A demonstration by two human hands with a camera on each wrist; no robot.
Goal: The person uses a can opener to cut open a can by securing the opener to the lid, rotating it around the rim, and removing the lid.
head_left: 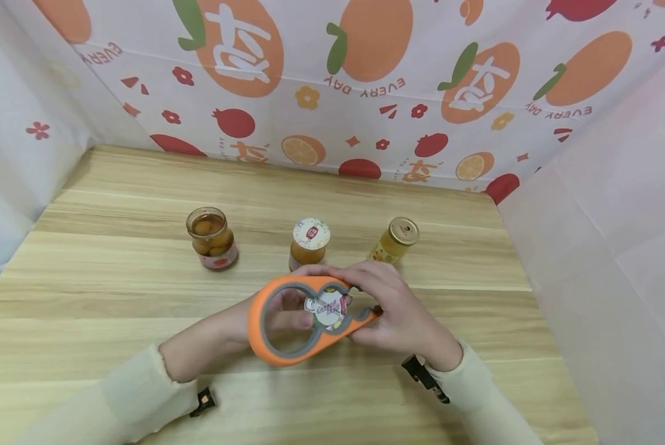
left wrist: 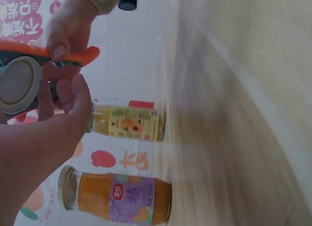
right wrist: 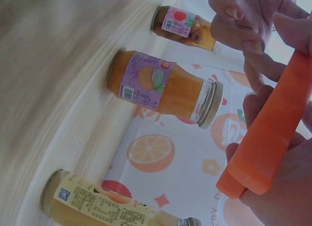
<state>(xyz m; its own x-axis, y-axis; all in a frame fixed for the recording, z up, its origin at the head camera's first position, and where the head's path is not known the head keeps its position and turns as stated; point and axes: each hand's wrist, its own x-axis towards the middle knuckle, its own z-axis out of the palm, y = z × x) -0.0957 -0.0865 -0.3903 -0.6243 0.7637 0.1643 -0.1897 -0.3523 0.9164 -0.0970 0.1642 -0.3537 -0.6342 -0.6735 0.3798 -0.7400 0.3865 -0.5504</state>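
An orange jar opener [head_left: 262,309] with grey-lined openings is gripped at its narrow end by my right hand [head_left: 393,309]. Inside its middle opening sits a round printed lid [head_left: 327,309], whose pale underside faces the left wrist view. My left hand [head_left: 289,319] reaches behind the opener, its thumb showing through the large ring at the lid's edge and a fingertip at the lid's far side. On the table beyond stands an open glass jar of dark fruit [head_left: 212,238], lidless. Beside it are a white-lidded jar [head_left: 310,238] with a purple label and a gold-lidded jar [head_left: 397,240].
The wooden table [head_left: 115,278] carries the jars in a row just past my hands. A fruit-printed cloth [head_left: 332,111] hangs behind its back edge, and pale cloth [head_left: 605,235] walls off the sides. Black straps [head_left: 424,378] are on both wrists.
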